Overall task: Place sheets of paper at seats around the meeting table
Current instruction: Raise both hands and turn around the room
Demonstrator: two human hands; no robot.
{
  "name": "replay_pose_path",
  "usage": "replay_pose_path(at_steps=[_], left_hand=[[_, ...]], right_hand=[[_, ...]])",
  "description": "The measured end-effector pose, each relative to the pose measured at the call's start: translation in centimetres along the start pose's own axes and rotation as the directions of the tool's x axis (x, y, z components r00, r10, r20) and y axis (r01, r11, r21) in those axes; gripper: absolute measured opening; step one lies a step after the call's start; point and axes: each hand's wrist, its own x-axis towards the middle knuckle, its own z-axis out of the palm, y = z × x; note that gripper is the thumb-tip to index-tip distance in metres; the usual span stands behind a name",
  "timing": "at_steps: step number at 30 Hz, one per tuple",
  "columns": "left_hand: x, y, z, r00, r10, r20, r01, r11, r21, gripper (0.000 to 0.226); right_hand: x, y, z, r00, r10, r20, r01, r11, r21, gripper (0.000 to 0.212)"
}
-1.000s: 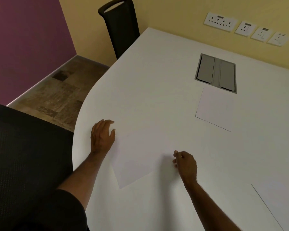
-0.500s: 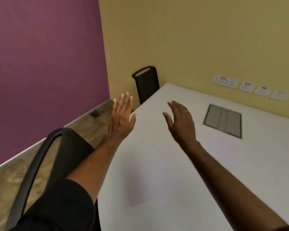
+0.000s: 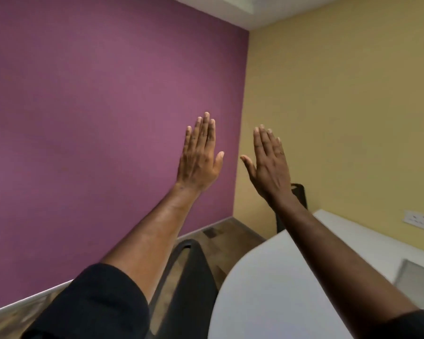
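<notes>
Raising our left hand (image 3: pixel 199 159) and right hand (image 3: pixel 269 165), fingers flat and empty, we hid no paper; worktop (image 3: pixel 279 285) blurred below.

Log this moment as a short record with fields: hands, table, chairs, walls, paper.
left hand: raised, open, empty
right hand: raised, open, empty
table: white, lower right, below the right arm
near chair: black, beside the table edge
far chair: black, partly hidden by the right arm
walls: purple wall, yellow wall
paper: none in view
</notes>
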Motion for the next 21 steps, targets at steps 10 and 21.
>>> replay_pose_path(at_steps=[10, 21], left_hand=[[-2.1, -21.8, -8.4, 0.993, -0.119, -0.018, 0.119, 0.955, 0.273, 0.072], [0.0, -42.6, -6.4, 0.997, -0.064, 0.046, 0.044, 0.934, 0.354, 0.076]], right_hand=[[10.6, -19.0, 7.0, 0.998, 0.006, -0.056, 0.0, 0.995, 0.104, 0.077], [20.3, -33.2, 20.5, 0.995, 0.067, -0.074, -0.061, 0.994, 0.089, 0.08]])
